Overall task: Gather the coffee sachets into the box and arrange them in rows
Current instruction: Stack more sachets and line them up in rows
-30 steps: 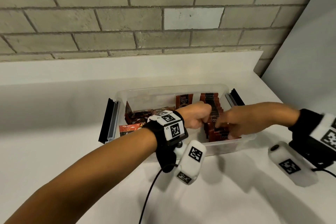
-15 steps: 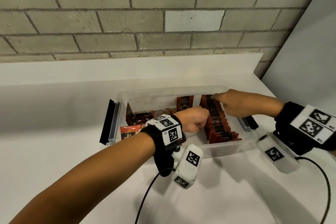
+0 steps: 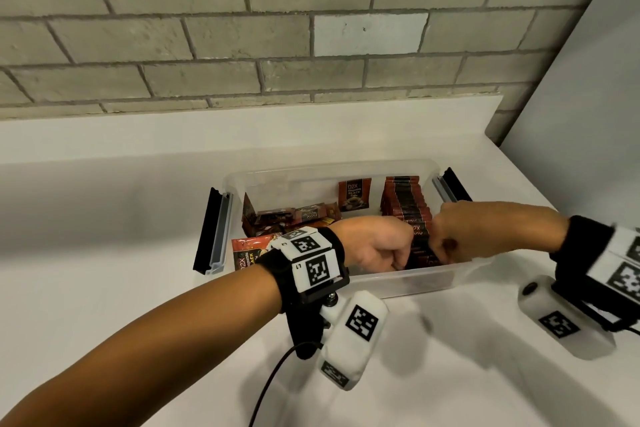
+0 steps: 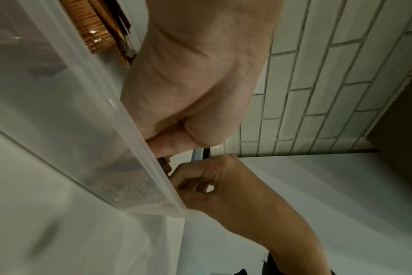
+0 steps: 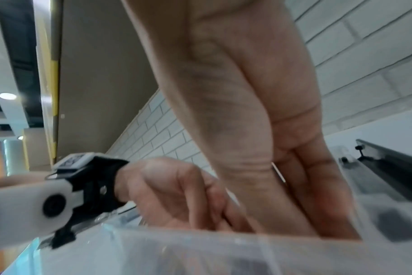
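Observation:
A clear plastic box (image 3: 329,168) stands on the white counter. Along its right side runs a row of upright brown coffee sachets (image 3: 405,198). Loose sachets (image 3: 294,215) lie heaped in its left half, and one sachet (image 3: 354,194) leans on the back wall. My left hand (image 3: 381,246) is a fist inside the box, pressed against the row's left side near the front. My right hand (image 3: 446,239) reaches in from the right, its curled fingers pinching the sachets at the row's near end. In the left wrist view both hands meet at the box rim (image 4: 139,134).
Black lid clips hang open at the box's left end (image 3: 207,229) and right end (image 3: 457,187). A red sachet (image 3: 249,253) sits at the front left corner. A brick wall (image 3: 311,28) rises behind the counter and a white panel (image 3: 588,114) closes the right side.
My right hand went to the far end of the row half a second ago and has now come back to its near end. My left fist has stayed in place.

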{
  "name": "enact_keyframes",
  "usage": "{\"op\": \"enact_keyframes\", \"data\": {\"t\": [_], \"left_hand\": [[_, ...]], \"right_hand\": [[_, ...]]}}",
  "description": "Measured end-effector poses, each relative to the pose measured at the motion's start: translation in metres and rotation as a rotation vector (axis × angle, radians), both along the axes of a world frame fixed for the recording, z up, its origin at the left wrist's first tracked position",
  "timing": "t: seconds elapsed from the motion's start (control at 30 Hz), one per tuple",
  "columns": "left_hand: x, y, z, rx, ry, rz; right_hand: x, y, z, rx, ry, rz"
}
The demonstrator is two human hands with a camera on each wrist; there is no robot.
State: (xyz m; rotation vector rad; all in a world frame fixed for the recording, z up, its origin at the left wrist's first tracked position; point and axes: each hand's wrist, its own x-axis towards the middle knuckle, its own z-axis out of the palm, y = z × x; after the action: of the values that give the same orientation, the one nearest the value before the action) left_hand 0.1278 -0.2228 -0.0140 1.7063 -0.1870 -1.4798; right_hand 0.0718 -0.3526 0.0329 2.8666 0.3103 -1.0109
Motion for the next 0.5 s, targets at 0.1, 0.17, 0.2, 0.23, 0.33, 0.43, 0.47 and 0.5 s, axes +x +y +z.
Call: {"op": "enact_keyframes", "data": {"t": [0.1,0.17,0.2,0.23,0.33,0.43,0.47,0.5], "left_hand": [[-0.003,0.003,0.004,0.009,-0.045,-0.063],[-0.005,0.005,0.007,0.021,-0.102,-0.103],[-0.006,0.006,0.008,0.024,-0.135,-0.12],[-0.007,0.006,0.009,0.032,-0.166,-0.133],[-0.009,0.009,0.015,0.042,-0.247,-0.172],[0.006,0.023,0.027,0.103,-0.56,-0.408],[0.013,0.029,0.032,0.143,-0.69,-0.561],[0.02,0.036,0.035,0.199,-0.775,-0.724]], "right_hand": [[0.001,0.0,-0.006,-0.043,-0.027,0.044],[0.005,-0.004,0.001,-0.035,0.003,0.01],[0.006,-0.004,0.006,-0.009,0.001,-0.018],[0.007,-0.004,0.009,0.024,-0.008,-0.042],[0.005,0.004,0.004,0.064,-0.027,-0.038],[0.004,0.008,-0.003,0.048,-0.02,-0.016],[0.006,0.008,0.0,0.065,-0.014,-0.035],[0.01,0.006,0.004,0.093,-0.009,-0.059]]}}
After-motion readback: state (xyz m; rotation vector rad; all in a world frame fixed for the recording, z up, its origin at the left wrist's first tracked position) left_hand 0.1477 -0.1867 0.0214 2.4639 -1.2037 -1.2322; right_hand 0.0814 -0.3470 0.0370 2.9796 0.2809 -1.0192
